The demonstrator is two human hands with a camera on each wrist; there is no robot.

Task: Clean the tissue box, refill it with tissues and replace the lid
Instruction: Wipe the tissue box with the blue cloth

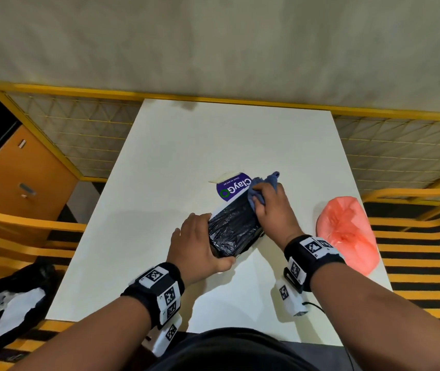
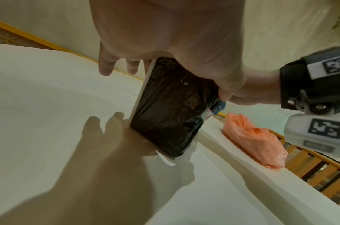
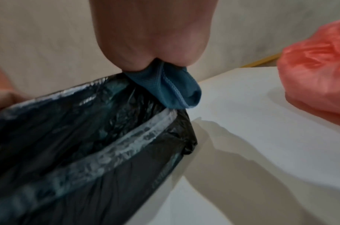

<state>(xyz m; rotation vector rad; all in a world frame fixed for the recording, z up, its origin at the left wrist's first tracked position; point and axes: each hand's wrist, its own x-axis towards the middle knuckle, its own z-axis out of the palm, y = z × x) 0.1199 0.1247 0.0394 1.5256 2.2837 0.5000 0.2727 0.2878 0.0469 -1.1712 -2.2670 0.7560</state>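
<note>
The tissue box (image 1: 230, 231), white-edged and lined with crinkled black plastic, lies slantwise on the white table (image 1: 213, 135). My left hand (image 1: 197, 245) grips its near end, thumb round the corner and fingers along the left side; the left wrist view shows the box (image 2: 169, 109) below the left hand (image 2: 165, 38). My right hand (image 1: 272, 207) holds a bunched blue cloth (image 1: 264, 183) against the box's far right rim. In the right wrist view the cloth (image 3: 169, 91) is pinched in the right hand (image 3: 155, 38) just above the rim. A purple "ClayGo" lid (image 1: 233, 188) lies just beyond the box.
A pink plastic bag (image 1: 347, 234) lies near the table's right edge, also seen as the pink bag (image 2: 255, 140). On a seat at the lower left is a black bag (image 1: 12, 301) with white paper in it. Yellow slatted chairs and a yellow railing surround the table.
</note>
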